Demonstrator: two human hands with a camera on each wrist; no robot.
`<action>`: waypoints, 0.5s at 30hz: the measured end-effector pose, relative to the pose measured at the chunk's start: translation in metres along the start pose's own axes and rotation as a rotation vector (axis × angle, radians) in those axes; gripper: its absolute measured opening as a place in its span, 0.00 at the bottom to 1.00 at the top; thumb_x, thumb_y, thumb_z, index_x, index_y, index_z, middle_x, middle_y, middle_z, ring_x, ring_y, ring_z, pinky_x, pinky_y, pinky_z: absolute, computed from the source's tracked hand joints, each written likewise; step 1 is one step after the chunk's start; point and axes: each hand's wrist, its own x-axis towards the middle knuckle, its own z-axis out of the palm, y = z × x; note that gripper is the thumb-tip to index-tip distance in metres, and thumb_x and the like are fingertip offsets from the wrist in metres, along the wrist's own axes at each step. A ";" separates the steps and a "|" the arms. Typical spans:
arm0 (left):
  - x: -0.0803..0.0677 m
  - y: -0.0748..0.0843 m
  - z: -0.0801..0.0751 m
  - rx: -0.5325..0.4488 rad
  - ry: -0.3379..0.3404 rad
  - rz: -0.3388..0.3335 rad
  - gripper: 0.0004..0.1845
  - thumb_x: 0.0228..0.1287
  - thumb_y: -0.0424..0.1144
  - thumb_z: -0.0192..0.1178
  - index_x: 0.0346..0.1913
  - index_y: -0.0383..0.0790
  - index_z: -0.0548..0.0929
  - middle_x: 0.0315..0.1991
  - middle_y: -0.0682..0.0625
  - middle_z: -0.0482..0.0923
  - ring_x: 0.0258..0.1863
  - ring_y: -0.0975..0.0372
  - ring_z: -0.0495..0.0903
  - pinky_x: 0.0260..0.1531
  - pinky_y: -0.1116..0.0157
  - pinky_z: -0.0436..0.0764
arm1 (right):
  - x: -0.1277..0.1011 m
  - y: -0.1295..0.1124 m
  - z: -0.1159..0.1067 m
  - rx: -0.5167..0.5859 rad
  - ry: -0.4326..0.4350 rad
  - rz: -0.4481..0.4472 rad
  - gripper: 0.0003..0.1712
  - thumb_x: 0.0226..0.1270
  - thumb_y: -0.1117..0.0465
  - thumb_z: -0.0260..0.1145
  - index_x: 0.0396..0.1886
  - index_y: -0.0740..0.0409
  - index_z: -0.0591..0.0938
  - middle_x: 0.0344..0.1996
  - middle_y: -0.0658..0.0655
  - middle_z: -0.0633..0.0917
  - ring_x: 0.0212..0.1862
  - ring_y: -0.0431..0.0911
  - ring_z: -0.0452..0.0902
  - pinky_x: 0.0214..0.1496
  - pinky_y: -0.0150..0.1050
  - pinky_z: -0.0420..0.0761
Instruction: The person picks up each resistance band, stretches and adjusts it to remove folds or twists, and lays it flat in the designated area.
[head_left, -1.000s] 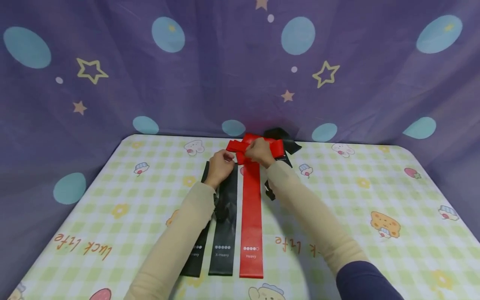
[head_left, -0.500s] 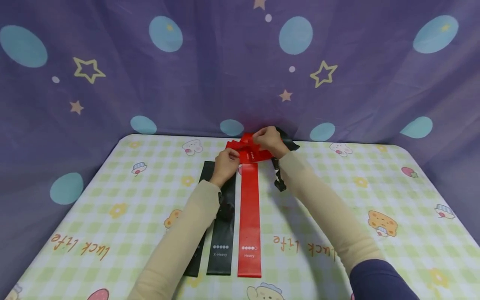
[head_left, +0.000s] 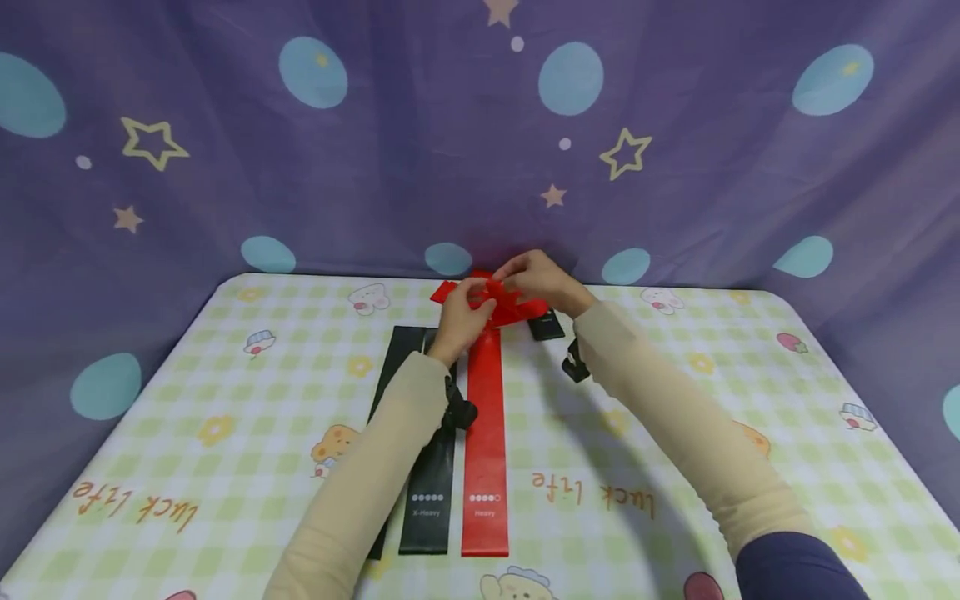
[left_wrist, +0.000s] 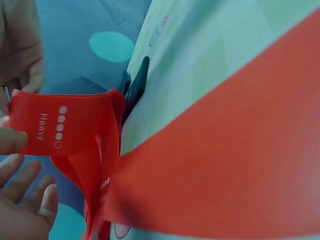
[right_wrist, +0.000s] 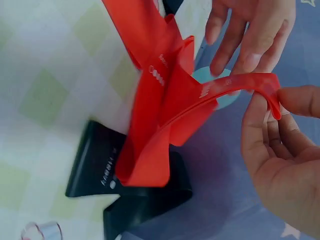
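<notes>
Red band [right_wrist: 147,160]: folded, spread left-right at far edge of worktop [head_left: 750,350]
Right hand [head_left: 543,279]: pinches its raised end
Left hand [head_left: 459,323]: fingers loose, contact unclear
Flat red strip [head_left: 486,467]: runs lengthwise, near end marked "Heavy"

Forward, downward head view; close, seemingly sideways wrist views, red band [left_wrist: 80,122] common

1. Red "Heavy" resistance band [head_left: 486,454]: smooth, rubbery sheet, softly shiny.
2. Black "X-Heavy" resistance band [head_left: 433,479]: smooth, rubber-like, faintly glossy.
3. Purple backdrop [head_left: 450,158]: matt cloth, lightly wrinkled.
4. Checked tablecloth [head_left: 750,358]: smooth, low sheen.
5. Beige sleeves [head_left: 675,425]: matt fabric.
</notes>
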 end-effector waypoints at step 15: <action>0.002 0.010 0.008 -0.011 -0.092 0.066 0.12 0.65 0.31 0.56 0.49 0.30 0.78 0.49 0.37 0.80 0.53 0.50 0.77 0.58 0.56 0.75 | -0.023 -0.015 -0.016 -0.296 -0.049 -0.201 0.13 0.57 0.71 0.60 0.42 0.67 0.83 0.32 0.57 0.83 0.29 0.44 0.74 0.33 0.32 0.77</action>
